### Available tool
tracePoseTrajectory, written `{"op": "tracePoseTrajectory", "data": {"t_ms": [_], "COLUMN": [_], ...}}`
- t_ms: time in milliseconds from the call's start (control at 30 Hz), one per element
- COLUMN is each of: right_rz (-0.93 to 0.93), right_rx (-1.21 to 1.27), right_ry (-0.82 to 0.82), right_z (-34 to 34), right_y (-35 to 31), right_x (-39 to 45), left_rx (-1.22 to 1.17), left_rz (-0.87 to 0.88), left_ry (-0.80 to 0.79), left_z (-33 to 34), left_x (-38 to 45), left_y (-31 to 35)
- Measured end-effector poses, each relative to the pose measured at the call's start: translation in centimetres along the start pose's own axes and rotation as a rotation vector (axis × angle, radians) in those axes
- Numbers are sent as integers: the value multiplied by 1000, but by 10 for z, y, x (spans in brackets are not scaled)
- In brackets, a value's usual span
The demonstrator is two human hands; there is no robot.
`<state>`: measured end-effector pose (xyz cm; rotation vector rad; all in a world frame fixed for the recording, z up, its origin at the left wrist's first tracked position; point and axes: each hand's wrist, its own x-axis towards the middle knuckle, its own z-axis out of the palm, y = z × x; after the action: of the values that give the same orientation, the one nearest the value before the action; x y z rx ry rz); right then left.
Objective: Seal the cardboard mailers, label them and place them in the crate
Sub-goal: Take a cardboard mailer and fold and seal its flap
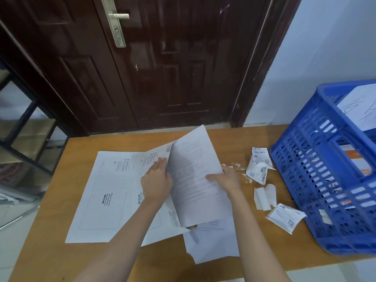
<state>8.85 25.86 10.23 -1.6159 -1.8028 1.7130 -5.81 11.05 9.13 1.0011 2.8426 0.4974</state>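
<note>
Two hands at the mailer (114,192) on the table (50,251): left hand (156,180) flat, fingers straight, holding it open; right hand (227,178) pinching the sheet (195,176) going in; risk: sheet creases or jams if fed skewed.

**White paper, blue plastic, brown wood**

The cardboard mailers (105,192) are white with grey-black print and a thin outlined rectangle. The raised sheet (195,176) is white with faint grey lines of text. The tabletop (61,257) is a warm orange-brown. The crate (317,180) is bright blue (its walls a grid of small slots). The labels (259,157) are white with black barcodes and square codes. The door (162,68) is dark reddish-brown, its handle (117,21) pale brass. The wall (325,47) is pale bluish-white.
</note>
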Motion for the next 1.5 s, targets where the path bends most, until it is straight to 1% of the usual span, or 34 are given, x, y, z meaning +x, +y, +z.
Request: {"op": "tracePoseTrajectory", "data": {"t_ms": [67,133,233,333,467,567,733,933,1067,1233,1300,1333,1367,1433,1467,1500], "right_rz": [76,170,206,172,126,100,56,78,159,151,150,142,152,183,192,201], "right_rx": [30,-9,-54,-100,-180,-254,-303,-383,-420,-536,-497,-480,-466,-390,-307,-215], "right_ry": [-95,-217,-303,-306,-269,-279,-255,-308,-386,-402,-392,-388,-384,-374,-361,-318], "right_z": [1,2,6,14,30,42,55,62,60,59,60,60,60,61,62,63], "right_y": [0,-2,-3,-5,-9,-10,-9,-12,-15,-17,-16,-16,-15,-9,-5,-2], "right_x": [-2,-3,-5,-9,-13,-15,-22,-31,-33,-30,-29,-30,-31,-31,-31,-31], "left_rx": [-3,-12,-18,-27,-71,-86,-87,-71,-83,-132,-147,-179,-252,-551,-724,-852], "left_rz": [-7,-16,-20,-15,-8,9,11,58,62,54,58,60,47,-45,-109,-167], "left_ry": [1,-1,-5,0,14,28,61,92,105,120,76,17,-87,-364,-461,-519], "left_z": [-1,-1,0,-1,-4,-4,-6,-6,-5,-5,-4,-1,1,2,3,4], "left_x": [1,1,1,0,1,-1,-6,-10,-5,-8,-10,-10,-10,-10,-8,-7], "left_y": [1,2,3,8,18,26,33,40,32,33,37,38,39,37,34,29]}}
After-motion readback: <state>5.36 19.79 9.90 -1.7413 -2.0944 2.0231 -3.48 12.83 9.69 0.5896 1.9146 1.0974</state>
